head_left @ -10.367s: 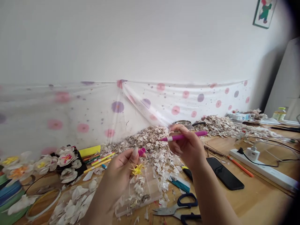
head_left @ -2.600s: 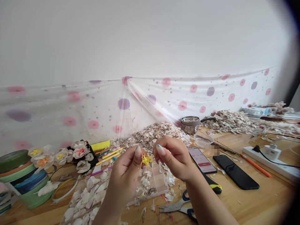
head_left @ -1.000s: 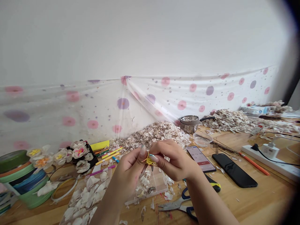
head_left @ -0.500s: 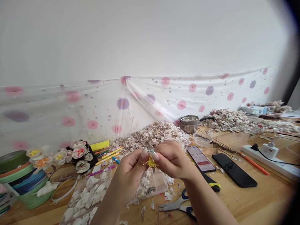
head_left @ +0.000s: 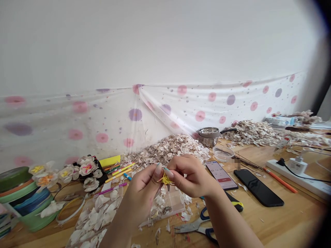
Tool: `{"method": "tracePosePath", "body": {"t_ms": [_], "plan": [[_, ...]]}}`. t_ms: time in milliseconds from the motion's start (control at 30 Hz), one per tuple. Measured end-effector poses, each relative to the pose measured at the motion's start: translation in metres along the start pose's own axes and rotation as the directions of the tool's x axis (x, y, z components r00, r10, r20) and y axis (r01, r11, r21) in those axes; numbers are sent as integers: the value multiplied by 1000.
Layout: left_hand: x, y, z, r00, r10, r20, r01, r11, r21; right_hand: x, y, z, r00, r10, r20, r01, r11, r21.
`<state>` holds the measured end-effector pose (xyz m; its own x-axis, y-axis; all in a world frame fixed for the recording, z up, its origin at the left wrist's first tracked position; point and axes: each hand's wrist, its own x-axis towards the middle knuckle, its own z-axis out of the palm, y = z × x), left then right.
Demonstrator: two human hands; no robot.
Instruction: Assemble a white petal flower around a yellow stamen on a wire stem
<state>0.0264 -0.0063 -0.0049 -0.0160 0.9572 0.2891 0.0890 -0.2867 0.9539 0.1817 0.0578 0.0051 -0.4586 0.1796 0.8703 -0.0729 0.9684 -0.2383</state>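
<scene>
A small yellow tuft (head_left: 167, 181) sits in the gap between the left hand (head_left: 145, 181) and the right hand (head_left: 190, 175), directly at the fingertips of both, raised over the table (head_left: 281, 227). It lies to the right of the left thumb and to the left of the right thumb, so neither hand is nearer: each touches it from its own side. The fingers of each hand are closed in a pinch, thumb against index finger, with the tuft caught between them; how firmly each side grips, and which strands each has, is too small to tell. The tuft has no clear long axis. Its strands seem to fan towards the near side, below the thumbs, and the upper part is covered by the fingertips.

The clear divided box (head_left: 177, 205) lies below and on the near side of the tuft, with pale scraps in it. The scissors (head_left: 193, 225) lie nearer still and to the right, blades towards the left. On the far side of the hands rises a heap of pale petals (head_left: 178, 144), apart from the tuft.
</scene>
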Motion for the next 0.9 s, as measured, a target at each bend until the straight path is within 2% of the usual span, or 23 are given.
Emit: {"method": "tracePosePath", "body": {"t_ms": [167, 300, 433, 633, 700, 900], "plan": [[-1, 1, 2, 1000, 12, -8, -12, 1000, -6, 1, 0, 1, 1000, 4, 20, -3, 996, -93], [-1, -1, -1, 999, 40, 3, -40, 999, -21, 0, 2, -1, 1000, -1, -23, 3, 998, 70], [0, -3, -7, 989, 122, 82, -117, 991, -68, -3, 3, -5, 993, 36, -108, -14, 979, 202], [1, -7, -9, 985, 98, 143, -74, 984, -164, 0, 0, -2, 996, -92, -16, 93, 989, 115], [2, -8, -9, 984, 84, 159, -54, 981, -188, 1, -1, 0, 991, -136, -21, 137, 984, 111], [1, -5, -6, 992, 76, 105, -55, 980, -190, -2, -3, 5, 995, -99, -25, 98, 995, -36]]}}
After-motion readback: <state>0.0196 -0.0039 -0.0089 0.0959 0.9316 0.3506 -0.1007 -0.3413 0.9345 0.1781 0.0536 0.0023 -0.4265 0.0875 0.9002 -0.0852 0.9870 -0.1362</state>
